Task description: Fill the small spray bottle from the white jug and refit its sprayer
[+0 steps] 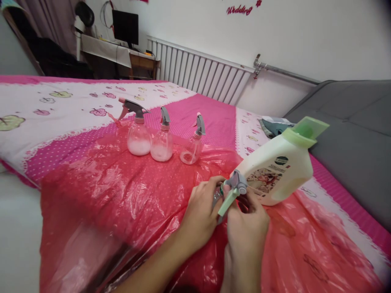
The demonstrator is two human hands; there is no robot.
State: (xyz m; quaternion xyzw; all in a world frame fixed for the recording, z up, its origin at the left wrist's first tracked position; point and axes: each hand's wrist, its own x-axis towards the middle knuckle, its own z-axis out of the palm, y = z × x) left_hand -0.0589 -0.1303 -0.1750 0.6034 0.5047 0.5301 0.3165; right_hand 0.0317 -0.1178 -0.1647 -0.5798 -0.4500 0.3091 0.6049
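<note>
My left hand (200,213) is wrapped round a small clear spray bottle that is mostly hidden behind the fingers. My right hand (246,228) is closed on that bottle's grey spray head (237,185), whose pale green trigger points down toward me. Just behind my hands stands a white detergent jug (279,169) with its green cap flipped open. Three more small spray bottles (161,140) stand in a row farther back on the red plastic sheet (100,195), each holding a little whitish liquid.
The red sheet lies over a bed with a pink and white cover (61,122). A grey headboard (351,134) rises at the right. A white radiator (198,73) runs along the far wall, and a desk with a monitor (125,26) stands at the back left.
</note>
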